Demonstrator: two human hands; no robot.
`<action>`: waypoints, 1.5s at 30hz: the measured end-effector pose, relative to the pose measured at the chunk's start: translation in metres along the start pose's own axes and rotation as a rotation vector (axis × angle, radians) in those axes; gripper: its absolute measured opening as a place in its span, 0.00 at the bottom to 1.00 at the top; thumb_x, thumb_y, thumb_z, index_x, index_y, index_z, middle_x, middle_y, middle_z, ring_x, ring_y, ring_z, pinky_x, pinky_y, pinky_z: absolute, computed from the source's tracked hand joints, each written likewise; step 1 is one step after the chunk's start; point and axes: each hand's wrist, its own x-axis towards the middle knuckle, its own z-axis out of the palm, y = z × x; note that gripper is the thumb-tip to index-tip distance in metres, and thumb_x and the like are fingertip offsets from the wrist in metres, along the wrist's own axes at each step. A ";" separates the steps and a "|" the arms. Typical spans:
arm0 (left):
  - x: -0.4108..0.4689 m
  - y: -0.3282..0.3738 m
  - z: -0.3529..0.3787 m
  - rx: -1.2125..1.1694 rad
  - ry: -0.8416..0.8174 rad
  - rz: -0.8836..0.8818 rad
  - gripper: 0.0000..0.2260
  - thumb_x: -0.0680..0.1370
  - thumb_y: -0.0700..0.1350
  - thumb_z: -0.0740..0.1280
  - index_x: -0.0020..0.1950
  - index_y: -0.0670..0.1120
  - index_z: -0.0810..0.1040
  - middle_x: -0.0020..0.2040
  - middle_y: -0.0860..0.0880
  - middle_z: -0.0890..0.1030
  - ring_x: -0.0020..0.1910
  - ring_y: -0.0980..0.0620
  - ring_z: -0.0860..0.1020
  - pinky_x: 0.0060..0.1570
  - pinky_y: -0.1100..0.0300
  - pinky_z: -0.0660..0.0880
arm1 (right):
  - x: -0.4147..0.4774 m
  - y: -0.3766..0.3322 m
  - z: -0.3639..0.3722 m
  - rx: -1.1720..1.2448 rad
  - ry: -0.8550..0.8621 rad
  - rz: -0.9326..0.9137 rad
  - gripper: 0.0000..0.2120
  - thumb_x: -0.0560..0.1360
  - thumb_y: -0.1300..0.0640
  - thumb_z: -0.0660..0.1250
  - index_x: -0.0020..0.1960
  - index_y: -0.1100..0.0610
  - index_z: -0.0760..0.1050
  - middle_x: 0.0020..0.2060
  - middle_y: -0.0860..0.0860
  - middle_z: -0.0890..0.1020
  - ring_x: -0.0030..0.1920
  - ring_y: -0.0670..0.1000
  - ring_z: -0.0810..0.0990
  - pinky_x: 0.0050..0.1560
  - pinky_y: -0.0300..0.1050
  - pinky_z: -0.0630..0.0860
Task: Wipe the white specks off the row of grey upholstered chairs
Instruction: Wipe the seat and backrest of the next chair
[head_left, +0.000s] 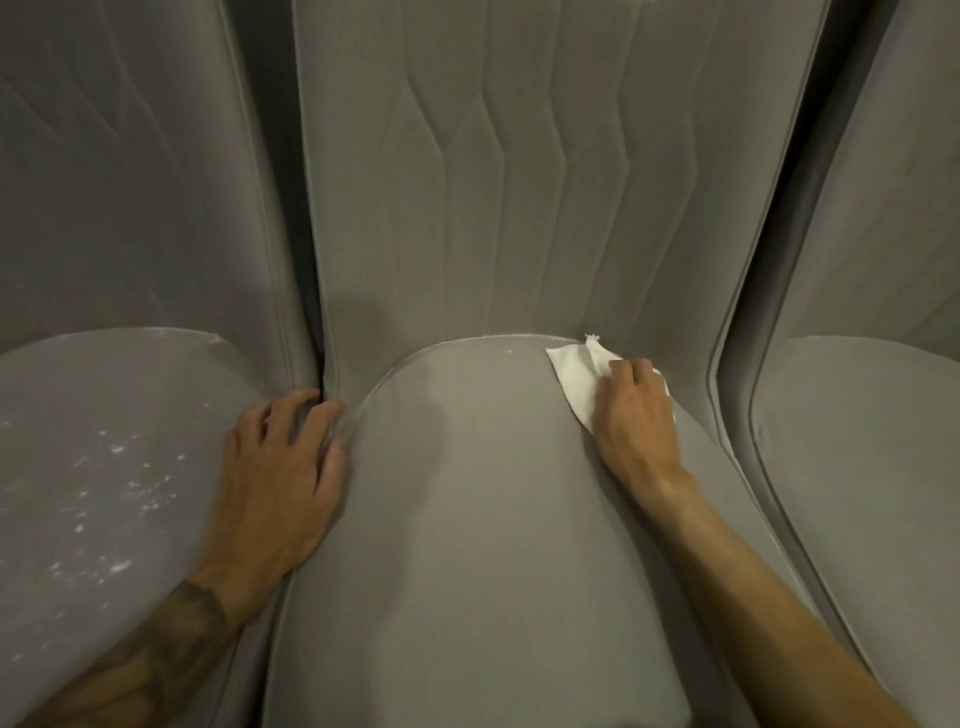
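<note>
Wiping the middle seat's back right corner

The left seat is strewn with white specks. The left hand rests at the gap, its grip slack and empty. On the middle seat a lone speck lies near the rear seam. The right hand curls its grip on a white tissue. The next move is probably a sweep left over that speck.

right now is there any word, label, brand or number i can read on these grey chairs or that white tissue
None: no word, label, brand, number or sign shows in this view.
The grey upholstered middle chair bears only stitched quilting lines.
The white crumpled paper tissue that the right hand holds is blank.
The dark tattoo on the left forearm is too blurred to tell whether it holds letters.
</note>
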 end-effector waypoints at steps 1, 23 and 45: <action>0.001 0.001 -0.002 -0.010 0.000 -0.004 0.19 0.82 0.51 0.57 0.67 0.44 0.78 0.68 0.40 0.75 0.61 0.35 0.72 0.59 0.40 0.71 | 0.006 -0.007 0.002 0.011 -0.013 0.035 0.12 0.77 0.68 0.58 0.58 0.68 0.75 0.53 0.65 0.78 0.54 0.66 0.75 0.59 0.55 0.66; 0.001 -0.002 -0.003 -0.058 -0.061 -0.013 0.21 0.80 0.51 0.57 0.69 0.43 0.78 0.69 0.41 0.74 0.64 0.34 0.73 0.63 0.39 0.71 | 0.036 -0.038 -0.004 0.273 -0.081 -0.098 0.14 0.84 0.53 0.58 0.66 0.54 0.76 0.56 0.56 0.82 0.57 0.59 0.78 0.60 0.49 0.72; 0.000 0.000 -0.003 -0.084 -0.015 -0.021 0.19 0.80 0.48 0.59 0.67 0.44 0.78 0.68 0.42 0.75 0.63 0.35 0.73 0.62 0.40 0.71 | 0.036 -0.098 0.017 0.281 -0.173 -0.316 0.15 0.85 0.54 0.58 0.69 0.56 0.75 0.63 0.55 0.79 0.65 0.56 0.75 0.67 0.49 0.69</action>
